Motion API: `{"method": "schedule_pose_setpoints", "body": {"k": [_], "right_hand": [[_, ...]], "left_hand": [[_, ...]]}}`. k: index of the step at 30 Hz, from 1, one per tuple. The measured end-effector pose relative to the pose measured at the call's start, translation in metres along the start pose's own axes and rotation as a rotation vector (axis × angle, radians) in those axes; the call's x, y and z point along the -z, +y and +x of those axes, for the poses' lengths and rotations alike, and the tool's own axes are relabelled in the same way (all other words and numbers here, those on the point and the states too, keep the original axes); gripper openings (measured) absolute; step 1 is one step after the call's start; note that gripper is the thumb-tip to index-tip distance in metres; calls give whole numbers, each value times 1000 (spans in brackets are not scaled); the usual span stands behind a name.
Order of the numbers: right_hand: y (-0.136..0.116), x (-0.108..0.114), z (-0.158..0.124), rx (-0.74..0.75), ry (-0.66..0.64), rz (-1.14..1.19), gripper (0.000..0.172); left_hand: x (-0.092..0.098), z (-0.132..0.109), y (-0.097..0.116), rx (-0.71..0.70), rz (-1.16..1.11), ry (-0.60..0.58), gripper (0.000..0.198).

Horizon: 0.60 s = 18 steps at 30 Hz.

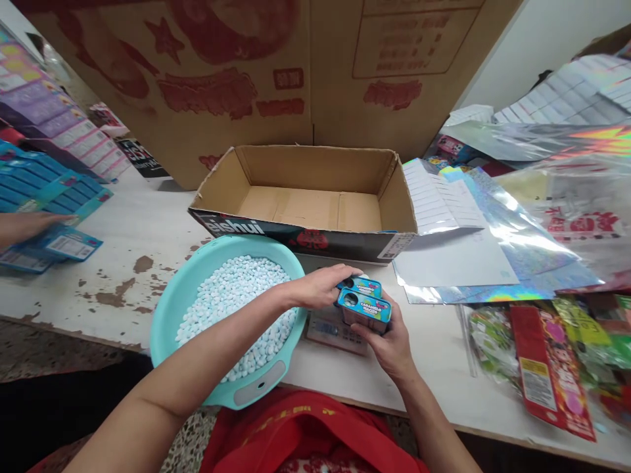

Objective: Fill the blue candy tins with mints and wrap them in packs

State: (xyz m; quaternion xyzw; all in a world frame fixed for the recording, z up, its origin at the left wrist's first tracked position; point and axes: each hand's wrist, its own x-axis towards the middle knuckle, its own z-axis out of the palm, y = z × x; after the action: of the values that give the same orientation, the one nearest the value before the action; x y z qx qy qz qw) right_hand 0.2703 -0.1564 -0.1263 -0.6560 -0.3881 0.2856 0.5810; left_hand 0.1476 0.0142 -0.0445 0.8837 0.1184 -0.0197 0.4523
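Observation:
My left hand [321,286] and my right hand [389,341] together grip two small blue tins [363,303] with colourful labels, held just above the white table. The left hand's fingers close over the tins from the left. From below and the right, the right hand cups the nearer tin. Beneath them lies a small scale or calculator [335,332]. A turquoise basin [175,305] full of small white-blue candies [236,309] sits just left of the hands.
An open empty cardboard tray box [305,226] stands behind the hands, with a big carton [276,72] beyond. Holographic bags [497,230] and colourful snack packets [552,368] lie at right. Another person's hand [22,226] rests on blue cards [54,243] at left.

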Motion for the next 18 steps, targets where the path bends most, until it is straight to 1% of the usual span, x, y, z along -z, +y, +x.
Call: {"method": "schedule_pose_setpoints", "body": {"k": [2,4,5,6,8,11,13,15,17,18], "right_hand": [[4,-1,5,16,4,-43,55],[12,-2,6,46,21,-86,54],[16,-3,6,68,35,-101,53],[22,-3,5,90,54,-112,52],[31,-6,2,110,94,-115,55],[33,-10,2,106,113,-76,68],[25,-10,5,163,82,-28,80],[13,-8,9,255,61,-7,92],[1,-3,12,303,66,-20,97],[-3,2,13,297,78,-33,96]], "left_hand": [[8,-5,-2,-16,-78,-75,63],[13,-9,-2,-23,-132,-168,81],[13,-10,-1,-19,-130,-190,91],[10,-10,1,-12,-101,-187,100],[-1,-7,6,15,40,-125,104],[-21,0,11,71,264,-24,88],[-25,-1,15,105,320,13,80],[-18,-13,24,114,316,79,78],[1,-39,37,115,280,226,78],[13,-57,45,123,250,331,78]]}}
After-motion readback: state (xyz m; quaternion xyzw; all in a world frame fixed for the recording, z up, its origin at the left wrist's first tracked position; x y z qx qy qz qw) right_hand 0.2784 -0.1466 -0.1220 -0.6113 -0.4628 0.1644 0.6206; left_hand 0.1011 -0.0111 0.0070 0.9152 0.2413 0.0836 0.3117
